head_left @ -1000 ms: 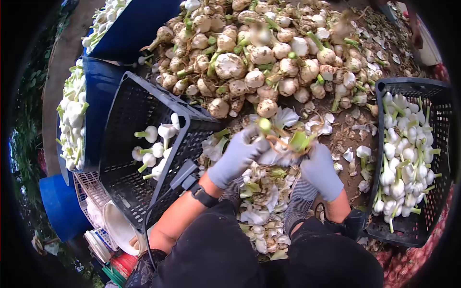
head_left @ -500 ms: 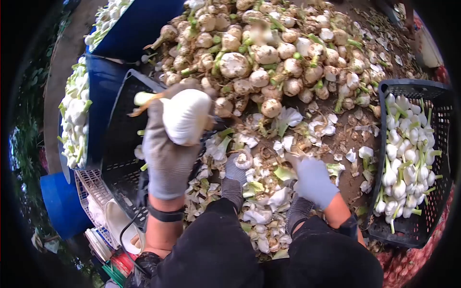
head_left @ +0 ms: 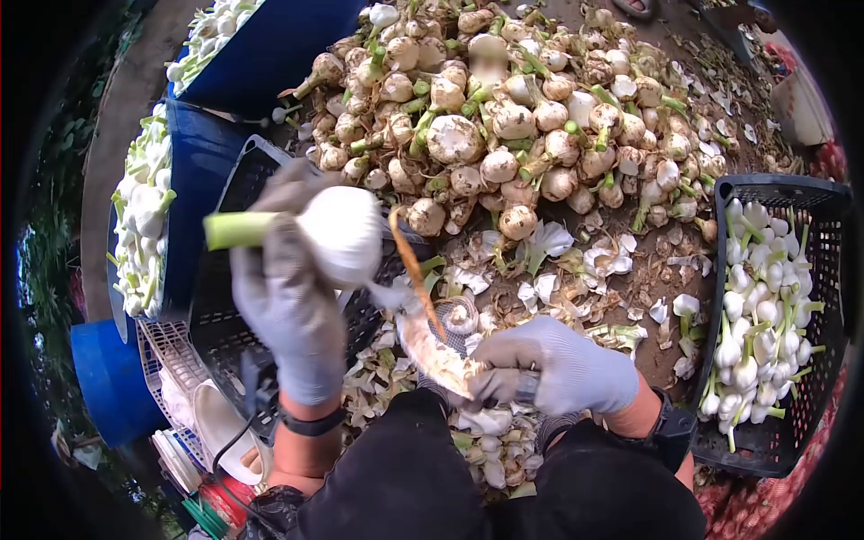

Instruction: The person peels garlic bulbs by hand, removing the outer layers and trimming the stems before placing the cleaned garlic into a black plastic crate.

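My gloved left hand is wrapped round a white garlic bulb held up over the black crate at left. The bulb lies sideways, its cut green stem pointing left. My gloved right hand, low and to the right, pinches a strip of garlic skin, pale and dirt-stained with a brown edge. The strip stretches up toward the bulb; blur hides whether it is still attached. A small grey piece shows at my right fingers; I cannot make out what it is.
Ahead lies a heap of unpeeled garlic. A black crate of white garlic stands at right, another black crate at left. Blue containers with white garlic stand beyond it. Peeled skins cover the ground round my feet.
My right hand has come up and left from near the ground and now grips a strip of skin. My left hand has shifted left, turning the bulb so its stem points further left.
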Demonstrator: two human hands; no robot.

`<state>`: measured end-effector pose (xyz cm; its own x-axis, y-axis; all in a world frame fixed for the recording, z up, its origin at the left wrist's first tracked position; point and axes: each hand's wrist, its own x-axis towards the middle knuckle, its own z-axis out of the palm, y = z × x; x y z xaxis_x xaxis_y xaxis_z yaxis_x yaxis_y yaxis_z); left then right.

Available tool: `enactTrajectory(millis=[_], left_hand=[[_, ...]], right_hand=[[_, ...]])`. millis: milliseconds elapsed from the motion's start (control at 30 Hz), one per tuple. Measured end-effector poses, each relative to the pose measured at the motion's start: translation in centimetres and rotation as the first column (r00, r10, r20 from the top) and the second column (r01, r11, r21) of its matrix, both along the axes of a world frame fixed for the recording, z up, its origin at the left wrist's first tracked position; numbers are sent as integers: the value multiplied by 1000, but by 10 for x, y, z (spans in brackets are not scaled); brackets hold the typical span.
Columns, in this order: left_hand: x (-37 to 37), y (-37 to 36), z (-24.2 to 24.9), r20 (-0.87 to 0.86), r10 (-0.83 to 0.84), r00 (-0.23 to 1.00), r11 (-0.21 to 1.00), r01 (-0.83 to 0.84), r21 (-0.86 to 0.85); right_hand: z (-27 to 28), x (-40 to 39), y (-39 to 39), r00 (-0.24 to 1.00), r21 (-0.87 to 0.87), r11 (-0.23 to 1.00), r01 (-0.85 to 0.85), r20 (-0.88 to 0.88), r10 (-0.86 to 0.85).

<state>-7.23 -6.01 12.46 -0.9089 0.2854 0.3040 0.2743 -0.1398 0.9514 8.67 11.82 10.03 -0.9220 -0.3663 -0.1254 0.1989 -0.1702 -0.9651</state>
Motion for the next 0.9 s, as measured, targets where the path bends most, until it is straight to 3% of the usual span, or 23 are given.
enactTrajectory(millis=[33, 67, 100, 133, 167, 200, 233, 300, 333, 367, 400, 433, 500, 567, 600, 633, 700, 767, 833, 900], left_hand=[[-10, -11, 14, -127, 145, 981, 986, -155, -69], [-23, -25, 20, -329, 244, 912, 949, -295, -113], [-27, -33, 29, -372, 355, 858, 889, -433, -151], [-24, -31, 41, -382, 382, 841, 870, -467, -157], [-19, -28, 50, -394, 412, 822, 849, -503, -161], [-6, -21, 46, -432, 185, 883, 962, -252, -102], [11, -10, 37, -480, -48, 876, 998, 21, -63], [30, 6, -2, -179, -264, 948, 925, 196, -325], [36, 13, -20, 264, -281, 923, 846, 368, -386], [34, 22, -58, 439, -266, 858, 828, 437, -351], [35, 29, -93, 644, -232, 729, 891, 425, -161], [36, 34, -125, 645, -224, 730, 903, 404, -144], [45, 41, -131, 754, -291, 589, 870, 491, -47], [56, 48, -127, 687, -313, 656, 873, 484, -64], [47, 45, -124, 777, -333, 535, 836, 548, -19], [46, 42, -123, 810, -319, 492, 866, 499, 38], [55, 37, -117, 753, -341, 563, 867, 498, 21], [63, 36, -108, 729, -390, 562, 848, 527, 48], [68, 37, -99, 561, -584, 587, 678, 732, -61], [69, 40, -97, 551, -599, 581, 700, 714, 8]], right_hand=[[-14, 4, -2, 1000, 6, 1000, 1, -4, -1], [-38, 9, -7, 996, 534, 844, 50, -85, -6], [-58, 9, -8, 987, 893, 431, 130, -160, 33], [-73, 2, -7, 983, 893, 426, 144, -178, 40], [-84, -7, -4, 962, 929, 248, 275, -266, -68], [-88, -18, -1, 916, 923, 53, 382, -369, -159], [-80, -33, 0, 941, 960, -32, 277, -278, -193], [-116, -50, 6, 906, 910, -120, 397, -409, -111], [-129, -53, 11, 900, 904, -128, 408, -422, -111], [-140, -56, 17, 924, 929, -27, 368, -369, -102], [-144, -58, 21, 946, 945, 73, 319, -312, -85], [-137, -53, 20, 922, 900, 224, 374, -336, -190], [-114, -31, -1, 808, 702, 420, 575, -407, -427], [-112, -13, -19, 737, 533, 518, 669, -387, -554], [-104, -4, -12, 747, 484, 568, 665, -427, -510], [-100, 5, -12, 718, 110, 730, 674, 137, -683], [-91, 21, 6, 609, -39, 661, 749, 434, -664], [-84, 32, 17, 705, 29, 761, 648, 357, -613], [-91, 37, 21, 764, -7, 851, 525, 446, -467], [-91, 38, 22, 686, -31, 822, 569, 569, -454]])
